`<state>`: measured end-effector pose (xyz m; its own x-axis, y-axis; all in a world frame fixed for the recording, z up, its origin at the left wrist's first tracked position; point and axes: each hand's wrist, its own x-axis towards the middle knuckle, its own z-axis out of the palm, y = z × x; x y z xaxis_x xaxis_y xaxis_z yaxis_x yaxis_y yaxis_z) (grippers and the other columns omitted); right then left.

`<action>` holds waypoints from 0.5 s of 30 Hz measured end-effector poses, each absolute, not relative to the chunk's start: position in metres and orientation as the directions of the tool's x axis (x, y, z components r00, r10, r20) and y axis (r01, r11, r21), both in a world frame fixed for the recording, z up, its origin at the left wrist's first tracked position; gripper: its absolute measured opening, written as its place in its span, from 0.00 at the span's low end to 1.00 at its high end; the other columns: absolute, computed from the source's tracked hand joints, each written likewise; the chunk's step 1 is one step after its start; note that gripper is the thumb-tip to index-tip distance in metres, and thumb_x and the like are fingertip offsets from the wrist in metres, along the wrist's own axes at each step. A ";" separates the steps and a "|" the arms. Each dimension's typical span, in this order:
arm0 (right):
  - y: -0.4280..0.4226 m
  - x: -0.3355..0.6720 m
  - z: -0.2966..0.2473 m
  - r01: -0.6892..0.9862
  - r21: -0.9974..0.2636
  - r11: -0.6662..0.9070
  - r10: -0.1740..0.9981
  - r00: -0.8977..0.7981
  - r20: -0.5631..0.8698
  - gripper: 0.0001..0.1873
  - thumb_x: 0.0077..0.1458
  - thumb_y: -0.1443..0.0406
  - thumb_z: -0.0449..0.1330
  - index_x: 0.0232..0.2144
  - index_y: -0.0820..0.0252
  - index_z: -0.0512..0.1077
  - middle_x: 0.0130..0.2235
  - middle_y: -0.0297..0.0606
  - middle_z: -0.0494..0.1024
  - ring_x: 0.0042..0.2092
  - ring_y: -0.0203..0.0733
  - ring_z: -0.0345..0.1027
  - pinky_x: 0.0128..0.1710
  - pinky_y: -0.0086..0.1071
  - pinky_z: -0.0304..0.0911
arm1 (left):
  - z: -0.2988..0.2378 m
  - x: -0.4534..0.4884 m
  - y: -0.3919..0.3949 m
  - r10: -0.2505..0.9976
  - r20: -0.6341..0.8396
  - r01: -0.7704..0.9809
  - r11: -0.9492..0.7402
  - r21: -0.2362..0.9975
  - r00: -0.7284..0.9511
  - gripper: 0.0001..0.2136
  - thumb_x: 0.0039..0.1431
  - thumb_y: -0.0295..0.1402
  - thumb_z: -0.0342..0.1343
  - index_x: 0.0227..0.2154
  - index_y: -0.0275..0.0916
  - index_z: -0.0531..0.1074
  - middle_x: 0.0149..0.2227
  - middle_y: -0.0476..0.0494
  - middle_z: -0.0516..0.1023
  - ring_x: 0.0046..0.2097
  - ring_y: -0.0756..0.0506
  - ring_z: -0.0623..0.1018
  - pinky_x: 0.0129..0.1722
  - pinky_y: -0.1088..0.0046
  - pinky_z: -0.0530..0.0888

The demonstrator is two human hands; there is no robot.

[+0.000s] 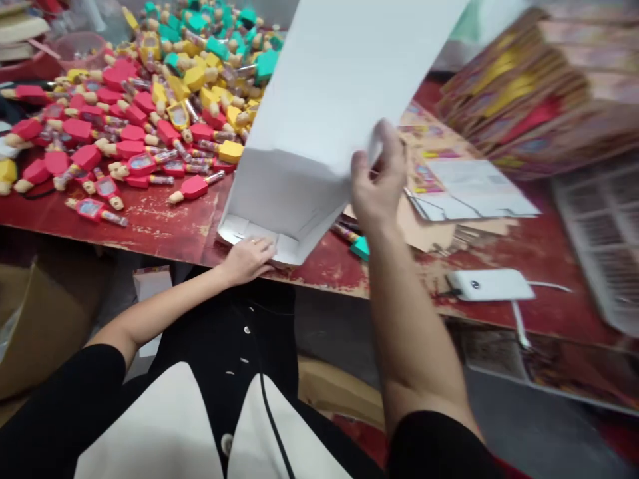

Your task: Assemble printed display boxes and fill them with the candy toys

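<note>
White cardboard box (pixel 319 100) fills the middle of my head view, tilted up with its lower end at the front edge of the worn red surface (pixel 160 229). Its folded flaps sit open at that lower end. My left hand (pixel 245 261) lies fairly flat across the bottom flaps, fingers together and resting on the card, not wrapped around it. My right hand (pixel 379 174) is up higher, closed in a narrow pinch on the box's side edge, with the fingers (pixel 387 146) curled over the card.

Just left of the box, a big heap of red, yellow and teal plastic toys (pixel 150 113) spreads over the surface, each with a clear tube attached. One teal toy (pixel 360 247) lies apart, just beside my right forearm. To the right of that, a flat printed card (pixel 464 189) rests on brown cardboard, and a blurred stack of printed cartons (pixel 519 100) rises beyond it. A white power bank (pixel 489 285) sits near the front edge with a white cable (pixel 519 322) hanging down. Below the surface, a cardboard box (pixel 44 319) stands on the floor at the left. I'm wearing black sleeves and a black-and-cream apron (pixel 224 399).
</note>
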<state>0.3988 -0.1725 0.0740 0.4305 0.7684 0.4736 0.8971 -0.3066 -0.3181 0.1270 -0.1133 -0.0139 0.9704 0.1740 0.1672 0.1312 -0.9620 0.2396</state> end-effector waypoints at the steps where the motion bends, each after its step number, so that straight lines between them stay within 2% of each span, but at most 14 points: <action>1: -0.181 0.392 0.071 0.853 -0.410 -0.322 0.715 0.503 0.486 0.33 0.72 0.58 0.30 0.73 0.68 0.39 0.68 0.62 0.56 0.68 0.48 0.54 0.61 0.47 0.62 | -0.010 0.129 -0.109 0.160 0.163 0.121 -0.967 0.225 0.974 0.12 0.68 0.39 0.57 0.44 0.35 0.77 0.51 0.33 0.79 0.56 0.37 0.76 0.53 0.60 0.70; 3: -0.199 0.392 0.057 0.765 -0.508 -0.395 0.596 0.634 0.492 0.32 0.72 0.57 0.32 0.72 0.64 0.46 0.63 0.56 0.66 0.62 0.45 0.64 0.56 0.43 0.67 | -0.002 0.133 -0.101 0.140 0.119 0.118 -0.977 0.179 0.983 0.11 0.68 0.38 0.56 0.41 0.35 0.77 0.50 0.34 0.80 0.56 0.37 0.76 0.53 0.61 0.70; 4: -0.208 0.398 0.048 0.737 -0.500 -0.456 0.577 0.672 0.465 0.32 0.71 0.56 0.35 0.70 0.65 0.50 0.61 0.56 0.68 0.60 0.47 0.66 0.55 0.44 0.68 | 0.002 0.136 -0.097 0.142 0.092 0.127 -0.980 0.153 0.986 0.12 0.69 0.38 0.54 0.39 0.35 0.77 0.46 0.36 0.81 0.54 0.38 0.78 0.51 0.62 0.70; 6: -0.227 0.418 0.028 0.736 -0.371 -0.566 0.646 0.676 0.355 0.34 0.67 0.51 0.44 0.64 0.69 0.61 0.59 0.59 0.70 0.59 0.54 0.66 0.53 0.48 0.68 | 0.008 0.141 -0.088 0.188 0.051 0.181 -0.977 0.113 0.981 0.14 0.71 0.39 0.52 0.39 0.34 0.77 0.42 0.37 0.82 0.47 0.40 0.79 0.46 0.65 0.70; 8: -0.243 0.438 0.012 0.802 -0.179 -0.570 0.781 0.596 0.185 0.34 0.63 0.48 0.51 0.59 0.70 0.67 0.60 0.62 0.69 0.60 0.58 0.64 0.53 0.47 0.67 | 0.014 0.144 -0.080 0.254 0.013 0.253 -0.964 0.082 0.967 0.15 0.70 0.41 0.53 0.39 0.34 0.77 0.41 0.37 0.82 0.44 0.41 0.80 0.42 0.67 0.68; 10: -0.253 0.448 0.003 0.852 -0.071 -0.519 0.850 0.523 0.059 0.33 0.65 0.50 0.49 0.60 0.70 0.67 0.61 0.63 0.69 0.60 0.58 0.65 0.52 0.46 0.67 | 0.019 0.146 -0.074 0.280 -0.004 0.280 -0.957 0.076 0.960 0.16 0.69 0.44 0.55 0.39 0.34 0.77 0.41 0.36 0.82 0.43 0.40 0.80 0.39 0.68 0.67; 11: -0.256 0.450 0.000 0.857 -0.044 -0.514 0.856 0.516 0.045 0.33 0.67 0.52 0.47 0.62 0.70 0.65 0.62 0.63 0.68 0.60 0.58 0.65 0.52 0.45 0.67 | 0.021 0.146 -0.072 0.275 0.011 0.273 -0.958 0.088 0.961 0.17 0.68 0.46 0.55 0.39 0.34 0.77 0.41 0.36 0.82 0.43 0.40 0.80 0.39 0.68 0.68; 13: -0.257 0.449 -0.001 0.850 -0.012 -0.527 0.846 0.526 0.089 0.35 0.68 0.53 0.44 0.67 0.72 0.60 0.66 0.65 0.63 0.62 0.59 0.64 0.54 0.47 0.66 | 0.025 0.146 -0.071 0.272 0.092 0.258 -0.956 0.140 0.958 0.19 0.67 0.49 0.55 0.43 0.36 0.77 0.43 0.36 0.82 0.44 0.40 0.80 0.43 0.67 0.69; 15: -0.254 0.448 0.000 0.862 0.029 -0.506 0.857 0.498 0.133 0.39 0.67 0.50 0.47 0.69 0.74 0.56 0.69 0.66 0.58 0.66 0.62 0.59 0.57 0.49 0.64 | 0.028 0.145 -0.073 0.298 0.165 0.262 -0.942 0.209 0.940 0.19 0.68 0.49 0.54 0.46 0.38 0.77 0.44 0.37 0.83 0.45 0.41 0.81 0.45 0.67 0.70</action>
<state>0.4479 -0.2537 0.0002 0.4981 0.8569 0.1329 0.8622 -0.5057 0.0287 0.1450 -0.0728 0.0282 0.9402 0.2979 0.1653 0.2619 -0.9423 0.2085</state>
